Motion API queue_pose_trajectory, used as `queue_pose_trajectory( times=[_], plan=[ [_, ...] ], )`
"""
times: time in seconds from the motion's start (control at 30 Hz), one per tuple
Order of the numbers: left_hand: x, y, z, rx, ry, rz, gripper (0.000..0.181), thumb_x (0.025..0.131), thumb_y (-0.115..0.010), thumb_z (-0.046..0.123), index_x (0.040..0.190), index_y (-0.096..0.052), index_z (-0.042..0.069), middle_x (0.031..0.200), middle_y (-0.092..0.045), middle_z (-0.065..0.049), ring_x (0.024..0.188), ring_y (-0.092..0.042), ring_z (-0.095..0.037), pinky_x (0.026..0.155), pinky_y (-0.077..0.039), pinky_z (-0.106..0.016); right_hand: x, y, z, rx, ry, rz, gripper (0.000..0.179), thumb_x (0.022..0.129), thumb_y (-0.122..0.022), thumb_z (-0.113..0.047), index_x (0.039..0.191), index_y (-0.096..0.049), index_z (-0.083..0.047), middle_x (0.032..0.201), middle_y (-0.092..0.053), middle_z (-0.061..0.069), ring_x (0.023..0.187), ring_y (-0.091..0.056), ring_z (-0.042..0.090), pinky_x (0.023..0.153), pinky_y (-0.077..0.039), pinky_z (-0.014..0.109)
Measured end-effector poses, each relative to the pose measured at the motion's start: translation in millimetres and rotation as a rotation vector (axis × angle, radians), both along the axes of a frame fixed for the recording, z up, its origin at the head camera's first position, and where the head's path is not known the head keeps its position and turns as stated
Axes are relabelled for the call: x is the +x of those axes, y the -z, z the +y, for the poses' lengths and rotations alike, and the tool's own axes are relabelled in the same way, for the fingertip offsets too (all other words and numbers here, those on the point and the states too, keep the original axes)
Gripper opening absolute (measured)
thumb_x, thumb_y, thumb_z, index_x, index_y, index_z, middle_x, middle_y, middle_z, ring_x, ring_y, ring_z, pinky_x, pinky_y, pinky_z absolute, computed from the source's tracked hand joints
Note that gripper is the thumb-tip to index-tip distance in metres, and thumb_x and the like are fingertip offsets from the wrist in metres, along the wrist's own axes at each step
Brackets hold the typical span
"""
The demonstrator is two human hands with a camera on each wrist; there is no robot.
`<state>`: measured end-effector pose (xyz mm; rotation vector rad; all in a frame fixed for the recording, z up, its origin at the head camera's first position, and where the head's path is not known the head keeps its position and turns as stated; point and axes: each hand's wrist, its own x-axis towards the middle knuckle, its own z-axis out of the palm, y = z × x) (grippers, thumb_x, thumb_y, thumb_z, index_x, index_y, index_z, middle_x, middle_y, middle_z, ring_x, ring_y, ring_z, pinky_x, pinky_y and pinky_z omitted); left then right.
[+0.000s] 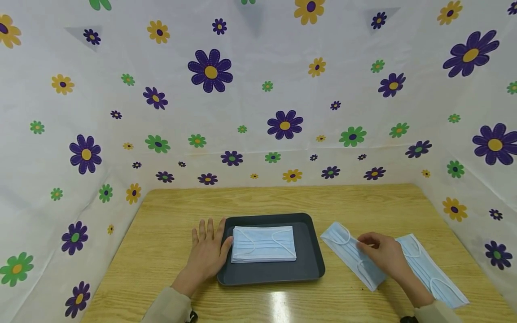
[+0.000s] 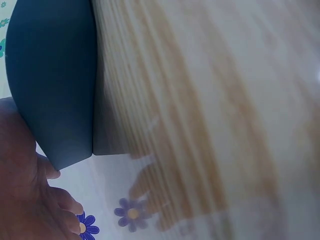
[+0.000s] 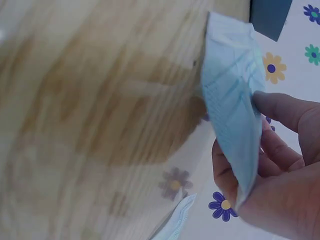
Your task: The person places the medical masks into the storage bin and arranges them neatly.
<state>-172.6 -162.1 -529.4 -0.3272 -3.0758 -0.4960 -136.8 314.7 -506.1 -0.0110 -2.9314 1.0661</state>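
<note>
A dark grey tray (image 1: 274, 274) sits on the wooden table with a small stack of light blue face masks (image 1: 262, 244) lying flat in it. My left hand (image 1: 208, 253) is at the tray's left side, fingers straight and spread, thumb over the rim. To the right of the tray my right hand (image 1: 381, 251) pinches a face mask (image 3: 232, 90) by its long edge, thumb on one face and fingers behind. This mask is tilted, its ear loops showing in the head view. Another face mask (image 1: 438, 273) lies on the table, partly behind the right forearm.
The wooden table (image 1: 181, 202) is enclosed at the back and sides by a white cloth (image 1: 250, 103) printed with purple, yellow and green flowers. Light glares off the table in front of the tray.
</note>
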Motion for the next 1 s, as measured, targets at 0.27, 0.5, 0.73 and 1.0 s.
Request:
queue_pose_trajectory(
  times=[0.27,0.5,0.73,1.0],
  plan=[
    [-0.1,0.1,-0.7,0.010,-0.005,-0.011,0.069,0.113,-0.036,0.051,0.169,-0.024,0.013,0.170,-0.020,-0.034,0.159,-0.009,-0.056,0.125,-0.006,-0.075,-2.0,-6.9,1.4,-0.029,-0.046,-0.020,0.033,0.091,-0.078,-0.004,0.122,-0.072,0.005,0.109,-0.077,0.020,0.096,-0.075,0.032,0.070,-0.055,0.022],
    [-0.3,0.6,-0.9,0.010,-0.004,-0.010,0.069,0.113,-0.036,0.051,0.169,-0.024,0.013,0.170,-0.021,-0.034,0.160,-0.010,-0.056,0.125,-0.007,-0.075,-5.9,-8.1,1.7,0.009,-0.050,-0.032,0.027,0.100,-0.072,-0.018,0.119,-0.078,0.001,0.108,-0.079,0.019,0.094,-0.075,0.029,0.072,-0.056,0.030],
    [-0.1,0.2,-0.6,0.009,-0.006,-0.008,0.068,0.113,-0.037,0.050,0.169,-0.024,0.013,0.170,-0.021,-0.034,0.159,-0.010,-0.056,0.125,-0.007,-0.075,-10.7,-11.2,8.3,-0.091,-0.073,-0.124,0.041,0.109,-0.061,-0.025,0.134,-0.069,0.006,0.133,-0.068,0.030,0.128,-0.062,0.050,0.095,-0.057,0.045],
    [0.8,0.0,-0.2,0.016,-0.008,-0.009,0.069,0.113,-0.038,0.051,0.169,-0.025,0.012,0.169,-0.022,-0.035,0.159,-0.010,-0.057,0.125,-0.007,-0.075,-20.7,-13.7,13.7,-0.284,-0.072,-0.282,0.056,0.111,-0.055,-0.035,0.146,-0.056,0.008,0.150,-0.056,0.030,0.145,-0.045,0.053,0.114,-0.042,0.064]
  ],
)
